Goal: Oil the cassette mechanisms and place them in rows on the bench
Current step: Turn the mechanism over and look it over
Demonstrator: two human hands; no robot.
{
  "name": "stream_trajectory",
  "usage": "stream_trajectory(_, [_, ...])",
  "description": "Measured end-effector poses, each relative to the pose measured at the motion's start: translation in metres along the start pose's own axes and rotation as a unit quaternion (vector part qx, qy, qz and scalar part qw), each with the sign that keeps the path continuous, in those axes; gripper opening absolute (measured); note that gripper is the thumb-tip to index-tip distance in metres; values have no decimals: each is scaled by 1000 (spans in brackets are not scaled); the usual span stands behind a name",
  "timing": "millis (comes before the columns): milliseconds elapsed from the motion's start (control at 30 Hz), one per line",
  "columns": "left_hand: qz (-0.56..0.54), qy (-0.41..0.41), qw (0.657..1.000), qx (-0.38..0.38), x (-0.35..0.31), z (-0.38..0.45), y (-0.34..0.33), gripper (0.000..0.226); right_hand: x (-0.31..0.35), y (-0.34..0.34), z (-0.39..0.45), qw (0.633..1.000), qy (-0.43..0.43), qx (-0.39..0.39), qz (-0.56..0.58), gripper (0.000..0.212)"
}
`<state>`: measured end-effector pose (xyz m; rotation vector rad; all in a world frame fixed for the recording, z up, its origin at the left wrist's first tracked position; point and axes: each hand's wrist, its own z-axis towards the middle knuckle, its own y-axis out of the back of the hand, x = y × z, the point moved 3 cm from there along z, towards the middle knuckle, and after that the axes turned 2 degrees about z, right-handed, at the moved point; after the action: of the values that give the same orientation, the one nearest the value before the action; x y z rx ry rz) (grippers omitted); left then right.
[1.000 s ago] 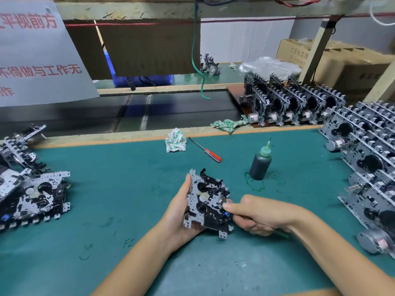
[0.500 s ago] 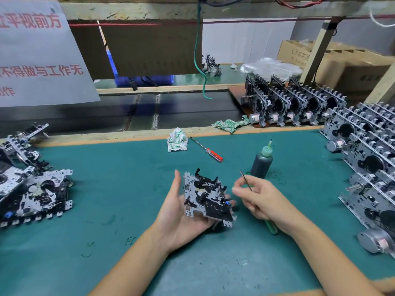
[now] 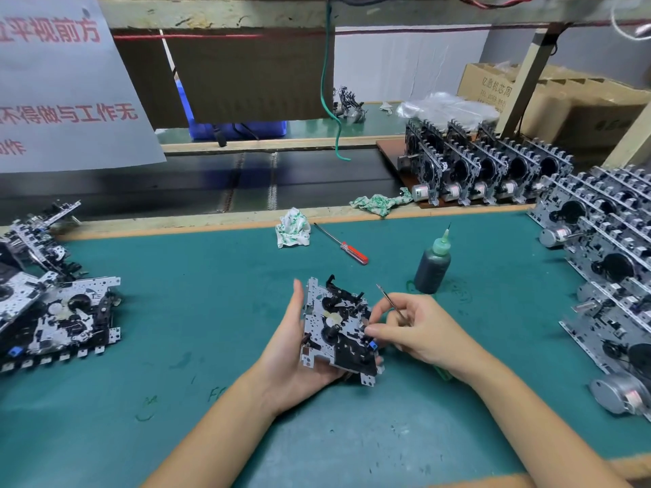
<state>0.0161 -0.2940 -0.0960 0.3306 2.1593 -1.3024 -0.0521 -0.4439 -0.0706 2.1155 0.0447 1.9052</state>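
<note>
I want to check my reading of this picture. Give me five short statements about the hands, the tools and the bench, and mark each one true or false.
1. The left hand holds the cassette mechanism above the mat. True.
2. The oil bottle lies on its side. False: it stands upright.
3. The right hand holds a thin needle tool. True.
4. The red-handled screwdriver is in the right hand. False: it lies on the green mat.
5. Mechanisms stand in rows at the right. True.

Green-topped bench [image 3: 176, 346] under wooden shelf [image 3: 246, 12]
</note>
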Motion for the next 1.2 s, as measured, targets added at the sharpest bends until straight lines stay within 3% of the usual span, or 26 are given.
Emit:
stream_trajectory(467, [14, 7, 1000, -14, 1, 1, 4, 71, 4, 0, -2, 997, 31, -28, -58, 16])
stream_trajectory(833, [34, 5, 999, -14, -2, -1, 3, 73, 4, -1, -3, 997, 38, -28, -65, 15])
stream_trajectory(967, [26, 5, 1000, 5, -5, -2, 2, 74, 8, 4, -9, 991, 67, -65, -99, 5])
stream_trajectory(1033, [30, 14, 999, 14, -8, -6, 2, 75, 7, 12, -13, 970, 75, -133, -189, 10])
stream_trajectory(1100, [51, 36, 998, 28, -11, -10, 2, 72, 9, 16, -18, 925, 82, -174, -328, 22])
stream_trajectory(1200, [103, 76, 991, 43, -12, -14, 1, 64, 11, 10, -26, 874, 147, -110, -450, 55])
